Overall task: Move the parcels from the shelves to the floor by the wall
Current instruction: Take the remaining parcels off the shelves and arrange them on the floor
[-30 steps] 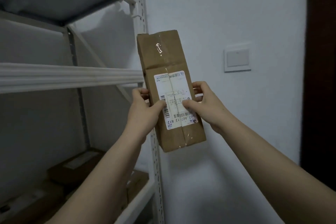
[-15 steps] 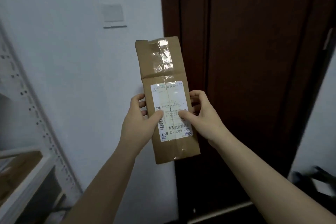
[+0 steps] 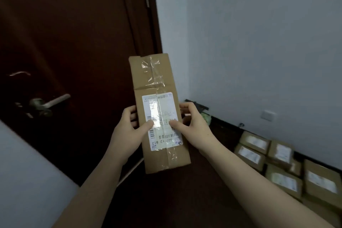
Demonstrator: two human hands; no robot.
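A long brown cardboard parcel (image 3: pixel 157 87) with clear tape and a white shipping label is held upright in front of me at chest height. My left hand (image 3: pixel 127 129) grips its left edge, thumb on the label. My right hand (image 3: pixel 192 126) grips its right edge, thumb also on the label. Several other brown parcels (image 3: pixel 283 166) with white labels lie on the dark floor at the lower right, along the base of the white wall (image 3: pixel 259 42).
A dark wooden door (image 3: pixel 64 42) with a metal lever handle (image 3: pixel 50 104) fills the left. A small socket (image 3: pixel 268 115) sits low on the wall. A dark object and something pale green (image 3: pixel 206 116) lie in the corner behind the parcel.
My view has swung right, from the shelves past the light switch to the door and the far wall. The floor parcels have come into sight. Both hands keep the same hold on the parcel.
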